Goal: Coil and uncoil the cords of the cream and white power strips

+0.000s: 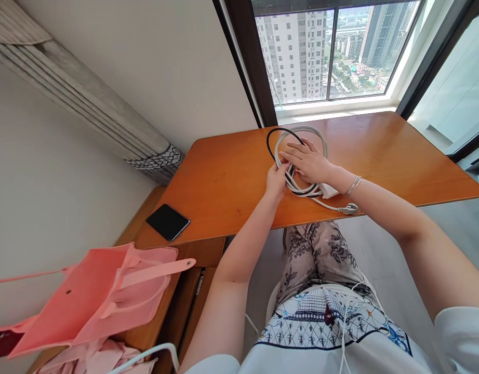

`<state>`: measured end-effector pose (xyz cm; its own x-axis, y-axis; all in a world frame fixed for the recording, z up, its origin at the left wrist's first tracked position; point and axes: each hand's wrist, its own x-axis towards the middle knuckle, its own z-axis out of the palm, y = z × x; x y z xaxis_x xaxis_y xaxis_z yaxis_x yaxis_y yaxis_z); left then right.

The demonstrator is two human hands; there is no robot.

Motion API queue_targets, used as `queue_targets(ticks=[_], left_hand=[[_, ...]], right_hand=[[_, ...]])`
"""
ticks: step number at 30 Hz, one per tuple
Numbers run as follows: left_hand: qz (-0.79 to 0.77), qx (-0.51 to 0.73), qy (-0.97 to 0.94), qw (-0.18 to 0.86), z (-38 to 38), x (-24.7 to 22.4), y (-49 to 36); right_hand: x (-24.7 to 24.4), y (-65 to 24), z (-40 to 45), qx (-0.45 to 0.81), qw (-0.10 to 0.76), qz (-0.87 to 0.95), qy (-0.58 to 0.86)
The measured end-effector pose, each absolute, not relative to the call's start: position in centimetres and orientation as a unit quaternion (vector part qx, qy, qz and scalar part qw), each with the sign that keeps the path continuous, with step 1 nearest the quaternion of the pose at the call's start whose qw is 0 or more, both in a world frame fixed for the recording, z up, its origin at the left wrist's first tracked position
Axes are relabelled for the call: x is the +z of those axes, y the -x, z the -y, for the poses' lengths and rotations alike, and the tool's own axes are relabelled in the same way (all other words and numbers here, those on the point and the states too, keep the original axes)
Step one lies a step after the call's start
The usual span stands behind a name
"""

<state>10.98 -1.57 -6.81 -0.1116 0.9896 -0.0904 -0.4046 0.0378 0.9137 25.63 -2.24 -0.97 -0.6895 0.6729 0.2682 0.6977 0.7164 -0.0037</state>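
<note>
A coil of white cable (323, 141) lies on the wooden table in front of me, with a loop of black cable (269, 139) running through it. My left hand (277, 179) is closed around the coil's left side, thumb and fingers pinching the strands. Stretched over the middle of the loops is my right hand (309, 162), its fingers extended and touching the cables. Under the right wrist, a white block (328, 191), perhaps a power strip, shows in part. A grey-white plug (348, 209) on the white cable rests by the table's front edge.
A black phone or small tablet (168, 222) lies at the left of the wooden table (224, 176). Below it, an open pink bag (103, 291) stands on a lower wooden surface. A gathered curtain (107, 119) hangs at left, and a window (333, 57) is behind the table.
</note>
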Motion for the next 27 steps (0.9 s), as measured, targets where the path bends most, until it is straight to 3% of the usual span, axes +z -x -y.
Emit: queue_targets(ticks=[10,17,27], left_hand=[[-0.444,0.552,-0.317,0.631,1.7,-6.7,-9.7],[-0.48,0.526,-0.276,0.645,0.9,-6.5,-9.2],[-0.529,0.519,-0.396,0.543,-2.0,-5.9,-9.8]], right_hand=[[-1.4,-26.6,1.6,-0.057,0.028,0.911,0.407],[-2.0,-26.9,1.6,-0.079,0.072,0.911,0.398],[0.6,-25.0,3.0,-0.035,0.033,0.942,0.331]])
